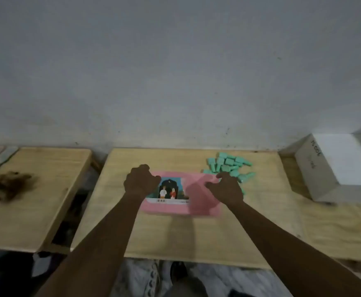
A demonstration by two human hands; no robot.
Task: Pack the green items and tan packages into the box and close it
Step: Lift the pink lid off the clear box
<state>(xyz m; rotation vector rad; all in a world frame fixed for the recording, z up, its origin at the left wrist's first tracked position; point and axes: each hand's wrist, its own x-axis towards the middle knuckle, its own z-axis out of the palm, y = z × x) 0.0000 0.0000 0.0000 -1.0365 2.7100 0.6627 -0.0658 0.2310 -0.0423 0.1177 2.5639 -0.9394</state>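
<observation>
A: Where's the pink box [166,209]?
B: On the tabletop [175,239], green items [228,163] heaped beside its far right corner.
A: The hands?
B: Left hand [142,183] clutches its left edge; right hand [226,188] curls on the right corner, grip unclear.

A pink box [168,207] is laid on a wooden board [196,236]. Green pieces [228,165] are heaped just right of the box; farther right, a white box [351,163] is set on a neighbouring board [329,224].

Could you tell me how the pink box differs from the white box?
The pink box is flat and pictured; the white box is taller, with handwriting on its side. The left hand and right hand hold the pink box; the white box sits untouched. Both rest on wood.
</observation>
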